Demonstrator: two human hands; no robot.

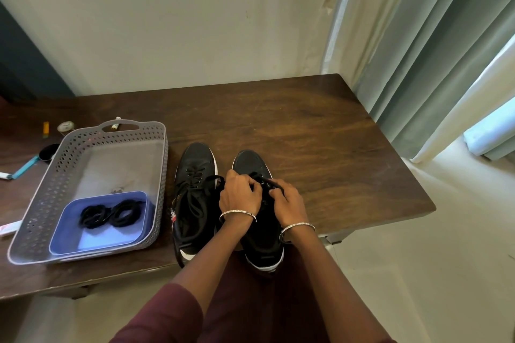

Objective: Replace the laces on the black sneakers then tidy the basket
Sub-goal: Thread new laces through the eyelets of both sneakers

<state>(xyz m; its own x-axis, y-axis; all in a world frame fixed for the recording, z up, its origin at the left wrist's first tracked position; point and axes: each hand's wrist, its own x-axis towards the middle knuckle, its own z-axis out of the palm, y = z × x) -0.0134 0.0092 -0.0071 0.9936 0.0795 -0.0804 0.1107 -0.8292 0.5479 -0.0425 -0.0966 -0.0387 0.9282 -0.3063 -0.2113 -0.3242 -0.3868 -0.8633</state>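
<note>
Two black sneakers are set side by side on the near part of a dark wooden table (306, 133), toes pointed away toward the wall and heels reaching the near edge. The left sneaker (195, 175) is seen to have a matte black upper, a thin white sole edge along the toe and a white patch at the heel. Its lacing is loosened: crossings remain over the upper eyelets, while the slack ends are draped down over the tongue and the open collar. A small red and white mark is seen on its outer side.

The right sneaker (252, 163) is of the same make, and only its toe and white-trimmed heel are left uncovered. Its lacing area is covered by both hands. The left hand (239, 193) is curled over the eyelets, and the black lace (264, 181) is pinched between its fingers and those of the right hand (288, 203), whose fingers are bent around the same lace. A silver bangle is worn on each wrist.

Just beside the left sneaker, a grey perforated basket (55, 189) is placed. A blue tray (111, 239) is held in its near end, and two coiled black laces (113, 213) are laid in the tray.
</note>
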